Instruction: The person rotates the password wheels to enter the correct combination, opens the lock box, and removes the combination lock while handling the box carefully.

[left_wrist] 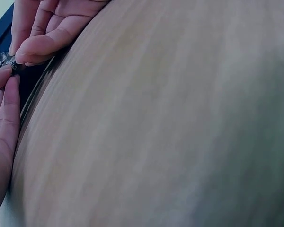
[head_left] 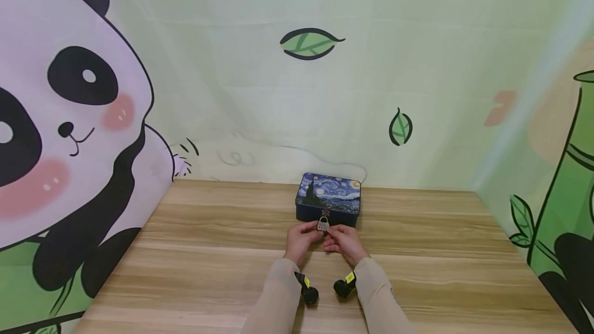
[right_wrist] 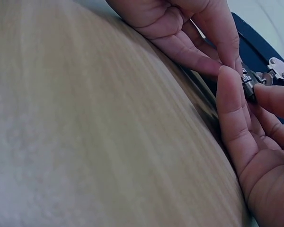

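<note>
A small combination padlock (head_left: 323, 224) with dials hangs by its shackle at the front latch (right_wrist: 277, 69) of a dark blue tin box (head_left: 328, 195). The box lid is down and bears a swirling night-sky painting. My left hand (head_left: 299, 242) pinches the padlock from the left side. From the right, my right hand (head_left: 348, 244) pinches it between thumb and fingers. In the right wrist view the dial row (right_wrist: 247, 84) shows between the fingertips of both hands, but its digits are too small to read. Fingers hide part of the padlock body.
The box stands on a wood-grain table (head_left: 213, 256), near its back edge. Behind the table hangs a pale green backdrop (head_left: 232, 92) printed with a panda and leaves. A black wrist camera (head_left: 308, 291) sits at the left sleeve, another camera (head_left: 344, 286) at the right.
</note>
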Motion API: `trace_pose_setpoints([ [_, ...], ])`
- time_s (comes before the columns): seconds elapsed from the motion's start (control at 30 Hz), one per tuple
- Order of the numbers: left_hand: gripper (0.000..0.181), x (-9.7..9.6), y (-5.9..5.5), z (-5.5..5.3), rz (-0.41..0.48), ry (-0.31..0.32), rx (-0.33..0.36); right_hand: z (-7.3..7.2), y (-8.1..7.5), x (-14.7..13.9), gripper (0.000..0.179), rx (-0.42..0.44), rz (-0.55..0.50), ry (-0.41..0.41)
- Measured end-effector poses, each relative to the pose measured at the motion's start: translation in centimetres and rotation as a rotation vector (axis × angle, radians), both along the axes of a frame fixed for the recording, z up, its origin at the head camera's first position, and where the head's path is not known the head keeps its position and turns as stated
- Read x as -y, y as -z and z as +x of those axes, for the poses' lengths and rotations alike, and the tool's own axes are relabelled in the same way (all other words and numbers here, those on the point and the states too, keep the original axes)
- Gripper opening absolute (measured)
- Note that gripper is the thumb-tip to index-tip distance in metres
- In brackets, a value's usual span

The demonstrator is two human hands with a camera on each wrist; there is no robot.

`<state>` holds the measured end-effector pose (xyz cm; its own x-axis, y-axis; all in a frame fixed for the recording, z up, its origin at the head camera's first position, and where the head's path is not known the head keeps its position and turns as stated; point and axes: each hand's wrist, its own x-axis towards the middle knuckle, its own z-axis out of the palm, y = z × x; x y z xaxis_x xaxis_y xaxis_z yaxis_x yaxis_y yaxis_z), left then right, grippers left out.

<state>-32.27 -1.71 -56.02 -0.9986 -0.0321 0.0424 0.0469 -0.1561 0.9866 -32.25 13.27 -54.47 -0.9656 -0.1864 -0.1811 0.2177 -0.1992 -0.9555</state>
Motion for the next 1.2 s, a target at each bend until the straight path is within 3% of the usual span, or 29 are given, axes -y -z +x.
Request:
trace_pose_setpoints([
  [0.07, 0.033, 0.0, -0.4, 0.2, 0.0, 0.005, -0.001, 0.0, 0.0, 0.0, 0.02, 0.001, 0.004, 0.0],
  [0.27, 0.032, 0.1, -3.2, 2.0, 0.003, 0.015, -0.01, 0.1, -0.1, 0.0, 0.022, 0.006, 0.013, 0.01],
  [0.37, 0.032, 0.2, -3.7, 2.3, 0.01, 0.015, -0.01, 0.0, -0.1, 0.0, 0.022, 0.007, 0.015, 0.016],
  [0.5, 0.032, 0.1, -3.1, 1.9, 0.018, 0.011, -0.004, 0.1, -0.1, 0.0, 0.021, 0.003, 0.015, 0.017],
  [0.77, 0.03, -0.3, -0.4, 0.2, 0.045, -0.005, 0.023, 0.1, 0.0, 0.0, 0.022, -0.002, 0.017, 0.013],
  [1.2, 0.03, -0.5, -0.4, 0.1, 0.063, -0.029, 0.039, 0.1, 0.1, 0.1, 0.019, -0.012, 0.018, 0.013],
])
